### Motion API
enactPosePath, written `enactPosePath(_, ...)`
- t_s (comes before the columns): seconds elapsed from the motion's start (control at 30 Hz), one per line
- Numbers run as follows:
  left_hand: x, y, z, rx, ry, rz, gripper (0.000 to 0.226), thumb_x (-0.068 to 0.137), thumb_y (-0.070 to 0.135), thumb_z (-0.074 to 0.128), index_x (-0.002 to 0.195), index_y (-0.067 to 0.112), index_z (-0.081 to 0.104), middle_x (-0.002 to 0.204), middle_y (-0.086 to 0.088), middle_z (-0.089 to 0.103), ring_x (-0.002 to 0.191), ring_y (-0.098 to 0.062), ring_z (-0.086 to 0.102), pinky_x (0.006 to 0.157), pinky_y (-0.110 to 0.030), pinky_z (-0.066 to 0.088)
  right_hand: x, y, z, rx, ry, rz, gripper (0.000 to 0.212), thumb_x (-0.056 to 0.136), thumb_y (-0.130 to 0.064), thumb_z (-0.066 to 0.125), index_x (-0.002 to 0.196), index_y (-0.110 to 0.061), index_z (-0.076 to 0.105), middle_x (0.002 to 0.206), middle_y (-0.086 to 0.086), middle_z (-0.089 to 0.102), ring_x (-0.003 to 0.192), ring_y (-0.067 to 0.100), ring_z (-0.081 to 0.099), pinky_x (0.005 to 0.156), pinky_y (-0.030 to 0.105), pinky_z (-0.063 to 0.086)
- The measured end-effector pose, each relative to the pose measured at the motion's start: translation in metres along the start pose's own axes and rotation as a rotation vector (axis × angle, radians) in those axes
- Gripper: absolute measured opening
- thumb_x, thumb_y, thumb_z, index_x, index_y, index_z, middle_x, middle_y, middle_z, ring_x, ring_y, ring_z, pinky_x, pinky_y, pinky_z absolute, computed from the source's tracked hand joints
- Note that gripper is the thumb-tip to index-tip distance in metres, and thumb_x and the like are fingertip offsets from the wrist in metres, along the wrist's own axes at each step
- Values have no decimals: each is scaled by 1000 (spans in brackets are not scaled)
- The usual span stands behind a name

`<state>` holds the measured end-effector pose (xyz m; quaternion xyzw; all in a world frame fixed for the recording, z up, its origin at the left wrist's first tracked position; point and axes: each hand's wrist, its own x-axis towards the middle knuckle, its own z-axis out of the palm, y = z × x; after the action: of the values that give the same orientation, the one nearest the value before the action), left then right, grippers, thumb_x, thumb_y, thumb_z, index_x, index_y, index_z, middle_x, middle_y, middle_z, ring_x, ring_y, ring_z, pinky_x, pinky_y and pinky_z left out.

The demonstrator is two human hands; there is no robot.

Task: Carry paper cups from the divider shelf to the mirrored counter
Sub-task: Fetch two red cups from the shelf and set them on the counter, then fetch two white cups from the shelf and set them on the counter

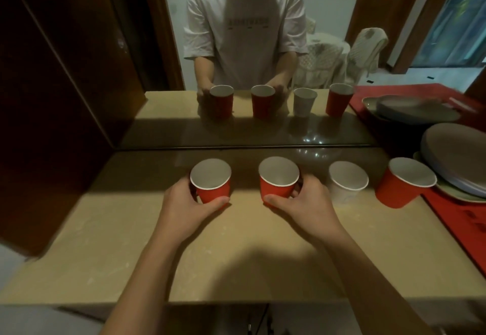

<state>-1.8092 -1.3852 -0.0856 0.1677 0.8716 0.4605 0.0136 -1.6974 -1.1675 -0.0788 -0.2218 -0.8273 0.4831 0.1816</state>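
standing in a row across the middle of the frame, four paper cups sit upright on the beige counter (118, 242), just in front of the mirror (263, 129) that runs along its back edge. the left hand (181, 206) wraps the leftmost red cup (211, 181), thumb pressed on the near side low down and fingers curled round the far left side, so the grip is closed on the cup. the right hand (302, 203) clasps the second red cup (278, 179) the same way, thumb on the near base, fingers bent round the right side. both held cups appear to rest on the counter (whether their bases are fully down i cannot tell). right of them stands a white cup (347, 182), near the right hand but apart from it, and further right a third red cup (402, 182), touching or almost touching the plates (457, 161) stacked at the right edge of the frame. the plates lie on a red mat (460, 219) in the lower right. the mirror in the upper half repeats all four cups, both hands and the person's pale t-shirt
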Motion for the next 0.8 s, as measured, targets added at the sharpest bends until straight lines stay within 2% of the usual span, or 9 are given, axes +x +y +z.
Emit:
enactPosePath(0.07, -1, -1, -1, 122, -15, 5, 79, 53, 56, 85, 118, 20, 56, 103, 12, 60, 88, -4, 56, 68, -16, 43, -3, -1, -2, -67, -6, -14, 63, 53, -40, 88, 105, -26, 55, 110, -1, 67, 100, 12, 62, 88, 40, 53)
enactPosePath(0.13, -4, 0, -5, 339, -61, 24, 81, 55, 70, 76, 116, 22, 54, 106, 3, 61, 96, -14, 55, 76, -30, 48, -10, 1, -5, -152, -13, -36, 63, 58, -41, 86, 110, -21, 56, 112, 0, 64, 102, 15, 59, 88, 40, 51)
enactPosePath(0.23, -14, -3, -15, 641, -50, 102, 82, 65, 86, 49, 117, 22, 53, 114, -3, 61, 106, -21, 53, 87, -39, 48, -26, 6, -13, -268, -2, -95, 64, 71, -44, 77, 126, -22, 51, 122, -4, 58, 109, 11, 55, 92, 35, 48)
enactPosePath(0.3, -21, -7, -23, 743, -10, 176, 83, 73, 86, 34, 123, 22, 53, 119, -4, 61, 109, -23, 54, 90, -42, 48, -39, 9, -20, -397, 33, -169, 66, 79, -48, 68, 136, -24, 44, 128, -8, 54, 114, 9, 51, 92, 29, 45)
enactPosePath(0.4, -34, -14, -30, 793, 14, 254, 73, 78, 78, 36, 124, 25, 55, 120, -3, 61, 110, -25, 55, 88, -42, 47, -57, 10, -29, -606, 63, -274, 60, 84, -54, 56, 136, -28, 41, 127, -9, 52, 111, 10, 50, 81, 24, 41)
enactPosePath(0.47, -45, -16, -30, 810, 13, 280, 66, 79, 73, 41, 121, 24, 56, 119, -3, 62, 108, -27, 56, 85, -42, 46, -68, 12, -33, -701, 59, -308, 55, 86, -55, 52, 132, -26, 45, 124, -7, 53, 109, 11, 50, 79, 25, 43)
enactPosePath(0.6, -70, -12, -27, 808, -5, 282, 63, 79, 67, 43, 120, 22, 58, 119, -5, 62, 108, -29, 56, 83, -43, 47, -83, 17, -39, -806, 54, -344, 54, 85, -55, 50, 126, -21, 54, 119, -2, 58, 108, 16, 51, 80, 29, 45)
enactPosePath(0.8, -90, 5, -26, 799, -28, 313, 66, 79, 66, 42, 124, 20, 57, 124, -4, 61, 110, -28, 55, 87, -43, 47, -103, 16, -53, -857, 76, -337, 57, 85, -54, 51, 130, -19, 52, 121, 4, 59, 110, 20, 52, 84, 33, 47)
